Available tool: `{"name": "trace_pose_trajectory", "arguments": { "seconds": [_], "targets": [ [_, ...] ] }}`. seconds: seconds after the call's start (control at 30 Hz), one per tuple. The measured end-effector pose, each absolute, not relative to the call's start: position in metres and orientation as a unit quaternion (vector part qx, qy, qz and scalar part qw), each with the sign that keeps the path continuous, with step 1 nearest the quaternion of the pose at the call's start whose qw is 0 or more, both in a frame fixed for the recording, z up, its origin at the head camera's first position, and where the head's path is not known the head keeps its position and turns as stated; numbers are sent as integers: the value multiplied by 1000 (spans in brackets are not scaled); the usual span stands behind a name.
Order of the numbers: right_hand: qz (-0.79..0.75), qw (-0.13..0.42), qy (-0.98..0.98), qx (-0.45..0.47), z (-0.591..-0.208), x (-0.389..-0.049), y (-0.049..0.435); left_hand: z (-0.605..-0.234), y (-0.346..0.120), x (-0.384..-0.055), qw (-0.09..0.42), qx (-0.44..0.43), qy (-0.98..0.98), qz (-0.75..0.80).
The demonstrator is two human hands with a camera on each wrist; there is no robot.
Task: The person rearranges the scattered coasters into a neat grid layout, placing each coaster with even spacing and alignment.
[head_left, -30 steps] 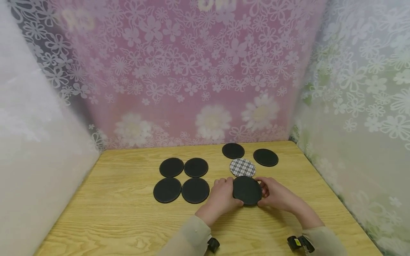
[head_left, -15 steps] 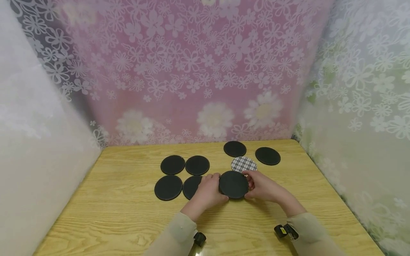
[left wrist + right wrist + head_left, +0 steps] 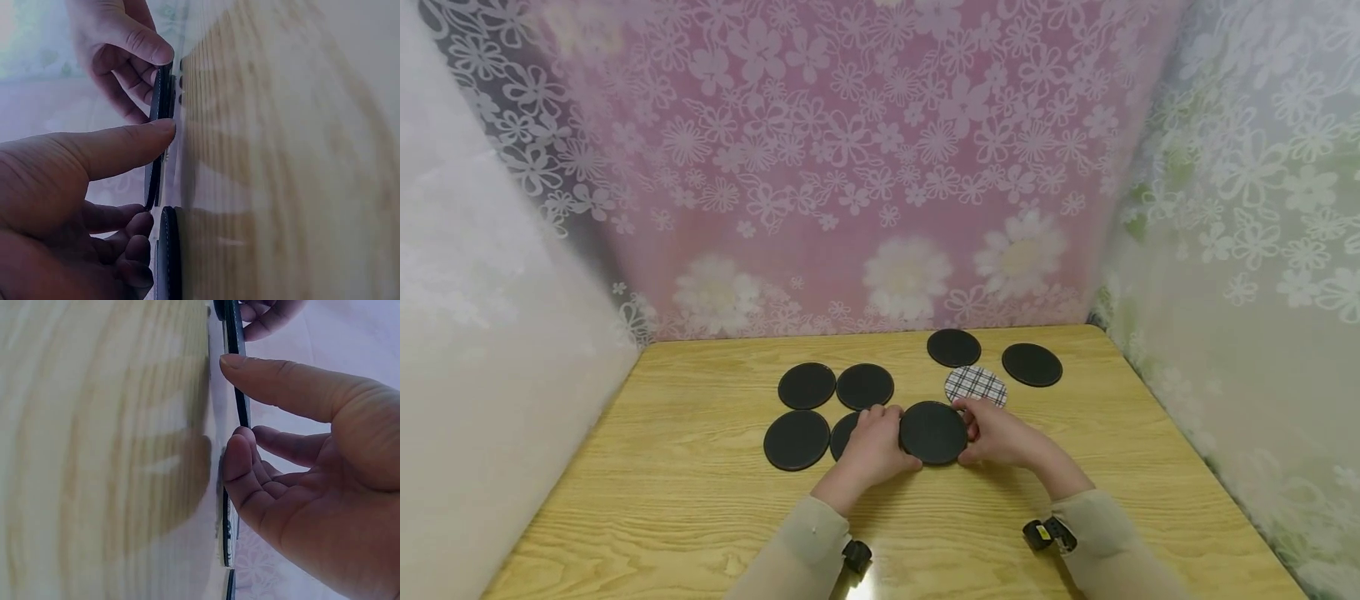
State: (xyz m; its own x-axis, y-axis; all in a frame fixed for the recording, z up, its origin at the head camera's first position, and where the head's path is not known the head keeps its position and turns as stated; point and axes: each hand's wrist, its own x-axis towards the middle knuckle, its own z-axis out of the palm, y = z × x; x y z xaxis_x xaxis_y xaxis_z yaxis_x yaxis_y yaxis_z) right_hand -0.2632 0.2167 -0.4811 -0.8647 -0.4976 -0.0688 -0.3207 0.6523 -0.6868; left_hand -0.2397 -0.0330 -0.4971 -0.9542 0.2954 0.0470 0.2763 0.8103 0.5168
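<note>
A round black coaster (image 3: 933,433) is held by its edge between both hands, low over the table. My left hand (image 3: 874,446) grips its left side, thumb at the near edge and fingers at the far edge. On the opposite side my right hand (image 3: 996,433) pinches the rim between thumb and fingers. The wrist views show the held coaster (image 3: 239,394) edge-on, slightly above the wood. Left of it lie black coasters in two rows: the front left coaster (image 3: 797,440), the back left coaster (image 3: 807,386), the back right coaster (image 3: 865,387), and a front right coaster (image 3: 842,435), partly hidden by my left hand.
Behind my right hand lies a plaid white coaster (image 3: 976,386), partly covered by the fingers. Two more black coasters lie farther back, one coaster (image 3: 953,347) near the back edge and another coaster (image 3: 1032,365) to the right. Flower-patterned sheets (image 3: 880,167) enclose the wooden table (image 3: 700,517).
Both hands have moved left with the black coaster, from in front of the plaid coaster toward the two rows. My left hand now covers part of the front right coaster.
</note>
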Motion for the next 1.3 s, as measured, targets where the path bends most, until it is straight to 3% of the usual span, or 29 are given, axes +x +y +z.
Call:
{"name": "trace_pose_trajectory", "arguments": {
  "seconds": [1.3],
  "targets": [
    [-307,118,919,-218,-485,-259,211,-497,-47,-246,59,170,946,268]
  ]
}}
